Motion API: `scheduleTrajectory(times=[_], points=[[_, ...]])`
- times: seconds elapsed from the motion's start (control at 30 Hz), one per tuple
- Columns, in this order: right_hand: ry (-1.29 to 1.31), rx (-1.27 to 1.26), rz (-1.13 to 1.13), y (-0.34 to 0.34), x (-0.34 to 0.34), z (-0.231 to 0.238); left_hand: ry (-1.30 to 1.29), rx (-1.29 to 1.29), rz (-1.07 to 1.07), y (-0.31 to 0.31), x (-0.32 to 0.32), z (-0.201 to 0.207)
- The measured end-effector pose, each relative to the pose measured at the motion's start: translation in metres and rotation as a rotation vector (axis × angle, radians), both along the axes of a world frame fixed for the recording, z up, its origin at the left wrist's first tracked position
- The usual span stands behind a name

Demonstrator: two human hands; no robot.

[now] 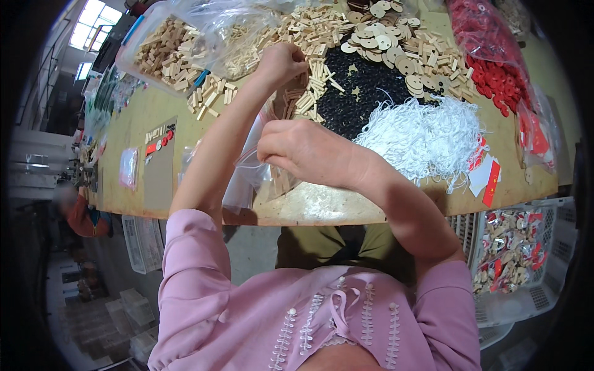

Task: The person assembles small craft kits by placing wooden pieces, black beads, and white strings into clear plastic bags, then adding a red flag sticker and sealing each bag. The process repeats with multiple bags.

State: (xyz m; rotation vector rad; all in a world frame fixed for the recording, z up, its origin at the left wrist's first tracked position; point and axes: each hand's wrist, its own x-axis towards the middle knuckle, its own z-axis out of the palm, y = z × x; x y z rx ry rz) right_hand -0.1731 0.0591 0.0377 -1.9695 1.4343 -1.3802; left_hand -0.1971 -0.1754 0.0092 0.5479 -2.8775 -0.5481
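My left hand (282, 64) reaches over the heap of small wooden sticks (318, 77), its fingers curled together at the tips. Whatever lies between those fingertips is too small to make out. Nearer the table edge, my right hand (304, 150) pinches the rim of a clear zip bag (249, 159). Part of that bag is hidden behind the fingers and my left forearm. Close by the bag are some brownish wooden strips (286, 102). Black small parts (343, 93) are spread to the right of the sticks, with round wooden discs (371, 38) beyond them.
A tangle of white strings (421, 139) covers the right front, beside red and white paper flags (489, 178). Red discs (498, 83) lie at the far right. A plastic bin (133, 52) of wooden pieces stands far left; a sample board (161, 167) lies nearer. A basket (476, 247) of filled bags sits below the table.
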Motion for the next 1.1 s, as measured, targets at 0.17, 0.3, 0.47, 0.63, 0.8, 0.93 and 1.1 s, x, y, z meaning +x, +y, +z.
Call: scheduleTrajectory(times=[0.17,0.3,0.47,0.63,0.8,0.93,1.1], points=[[0.007,0.015,-0.013,-0.002,-0.002,-0.002,-0.145,-0.131,-0.027,0.004,-0.006,0.003],[0.006,0.000,-0.028,-0.001,-0.010,0.002,0.002,0.445,-0.010,-0.013,0.024,0.007],[-0.013,-0.039,-0.138,-0.004,-0.026,0.004,0.259,0.926,-0.103,0.018,0.097,0.070],[-0.010,-0.042,-0.137,-0.002,-0.031,0.005,0.200,0.806,-0.255,0.062,0.148,0.107],[0.007,-0.062,-0.060,-0.002,-0.033,0.006,0.156,0.386,-0.121,0.083,0.157,0.116],[0.010,-0.062,-0.062,-0.003,-0.035,0.008,0.252,0.637,-0.184,0.060,0.155,0.102],[-0.038,-0.078,-0.062,0.002,-0.037,0.016,0.261,0.636,-0.048,0.025,0.130,0.077]])
